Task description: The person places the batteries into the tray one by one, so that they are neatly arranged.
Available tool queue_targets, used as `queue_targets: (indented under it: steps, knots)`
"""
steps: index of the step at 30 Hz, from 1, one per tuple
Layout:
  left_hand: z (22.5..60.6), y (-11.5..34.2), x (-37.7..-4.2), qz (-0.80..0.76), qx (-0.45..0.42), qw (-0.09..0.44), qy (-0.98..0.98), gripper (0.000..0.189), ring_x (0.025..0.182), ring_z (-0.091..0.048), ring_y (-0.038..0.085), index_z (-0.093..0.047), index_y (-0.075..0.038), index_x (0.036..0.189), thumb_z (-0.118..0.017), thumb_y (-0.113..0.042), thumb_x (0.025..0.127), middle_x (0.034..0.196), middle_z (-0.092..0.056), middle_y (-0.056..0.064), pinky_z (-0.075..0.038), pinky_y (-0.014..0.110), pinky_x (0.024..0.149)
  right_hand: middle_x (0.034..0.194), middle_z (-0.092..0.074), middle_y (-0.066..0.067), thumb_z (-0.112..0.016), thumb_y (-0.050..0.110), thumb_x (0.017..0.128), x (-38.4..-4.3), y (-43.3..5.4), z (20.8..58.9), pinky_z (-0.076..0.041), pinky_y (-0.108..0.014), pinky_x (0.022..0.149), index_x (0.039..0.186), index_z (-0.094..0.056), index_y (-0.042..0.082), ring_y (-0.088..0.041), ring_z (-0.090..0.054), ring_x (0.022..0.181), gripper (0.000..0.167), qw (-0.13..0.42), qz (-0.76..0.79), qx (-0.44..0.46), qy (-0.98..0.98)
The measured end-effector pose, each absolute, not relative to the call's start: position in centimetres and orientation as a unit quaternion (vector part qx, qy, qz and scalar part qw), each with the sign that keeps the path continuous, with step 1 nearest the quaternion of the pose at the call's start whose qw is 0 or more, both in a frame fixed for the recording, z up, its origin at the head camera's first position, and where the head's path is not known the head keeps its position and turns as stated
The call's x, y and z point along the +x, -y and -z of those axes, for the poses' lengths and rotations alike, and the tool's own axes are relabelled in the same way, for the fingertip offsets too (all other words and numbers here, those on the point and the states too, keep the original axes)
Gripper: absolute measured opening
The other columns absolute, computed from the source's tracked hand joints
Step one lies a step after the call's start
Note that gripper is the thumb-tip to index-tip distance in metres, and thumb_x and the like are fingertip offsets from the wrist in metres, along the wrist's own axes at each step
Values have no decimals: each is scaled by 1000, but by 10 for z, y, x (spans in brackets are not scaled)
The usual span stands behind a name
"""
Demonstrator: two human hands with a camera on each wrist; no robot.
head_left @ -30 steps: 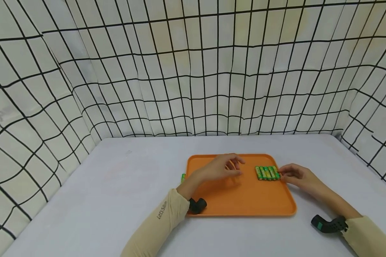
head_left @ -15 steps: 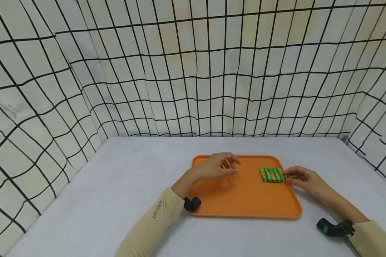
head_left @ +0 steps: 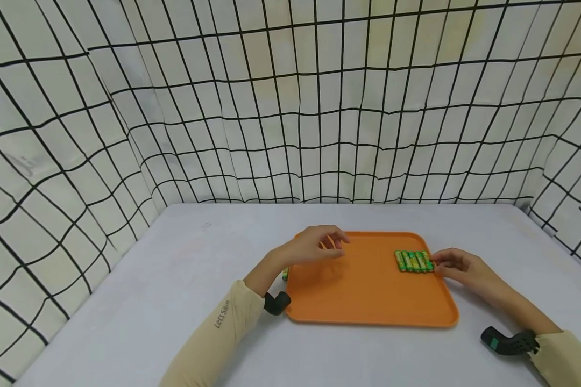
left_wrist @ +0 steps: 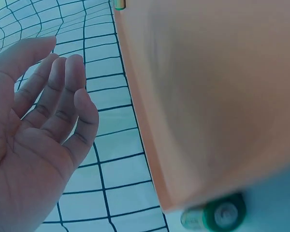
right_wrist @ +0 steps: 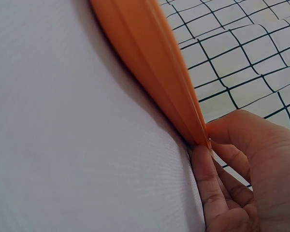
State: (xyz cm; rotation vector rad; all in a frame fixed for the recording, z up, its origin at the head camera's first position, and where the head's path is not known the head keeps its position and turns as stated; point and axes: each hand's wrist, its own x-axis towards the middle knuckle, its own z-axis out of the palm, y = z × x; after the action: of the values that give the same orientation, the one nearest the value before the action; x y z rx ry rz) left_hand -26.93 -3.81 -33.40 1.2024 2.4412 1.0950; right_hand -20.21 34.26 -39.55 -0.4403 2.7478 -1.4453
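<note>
A row of several green-and-yellow batteries [head_left: 413,261] lies side by side on the orange tray [head_left: 373,295], near its right edge. My right hand [head_left: 469,271] is at that edge. In the right wrist view, its thumb and a finger pinch the tray's rim [right_wrist: 159,72]. My left hand [head_left: 314,244] hovers over the tray's upper left part, fingers loosely curved around nothing. A single battery [head_left: 285,274] shows just outside the tray's left edge, partly hidden behind my left forearm; the left wrist view shows a battery [left_wrist: 224,215] end-on beside the tray.
The tray rests on a table covered in white cloth [head_left: 198,242]. Behind and at both sides stand white walls with a black grid net [head_left: 319,123]. Black wrist devices [head_left: 508,341] are worn on both wrists.
My left hand has drawn back leftward over the tray, away from the battery row. My right hand stays at the tray's right edge. The head view has turned slightly.
</note>
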Motion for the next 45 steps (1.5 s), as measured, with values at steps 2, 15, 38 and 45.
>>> queue_targets:
  steps: [2, 15, 38, 45]
  knots:
    - [335, 42, -270, -368, 407, 101, -830, 31, 90, -60, 12, -62, -5, 122, -66, -18, 95, 101, -62, 0, -50, 25, 85, 110, -64, -2, -62, 19, 97, -202, -343, 395, -47, -14, 79, 124, -55, -5, 2, -59, 93, 37, 2, 461, -141, -876]
    - [339, 76, -268, -359, 382, 88, -847, 31, 87, -60, 13, -62, -2, 121, -67, -17, 94, 100, -62, 2, -50, 25, 81, 111, -64, -3, -62, 20, 97, -204, -345, 397, -47, -13, 79, 124, -55, -6, 2, -59, 92, 38, 3, 457, -134, -879]
    - [353, 128, -264, -407, 322, 101, -849, 31, 85, -61, 17, -62, -4, 121, -68, -17, 93, 108, -63, 7, -49, 32, 77, 112, -64, -7, -62, 19, 97, -206, -344, 396, -48, -14, 79, 125, -54, -6, 2, -59, 92, 39, 10, 458, -134, -879]
    - [353, 136, -266, -402, 306, 130, -853, 35, 87, -63, 17, -62, -6, 123, -69, -19, 92, 112, -61, 7, -49, 32, 74, 112, -64, -5, -61, 18, 98, -204, -344, 395, -48, -14, 79, 126, -54, -6, 1, -59, 93, 38, 9, 462, -139, -876]
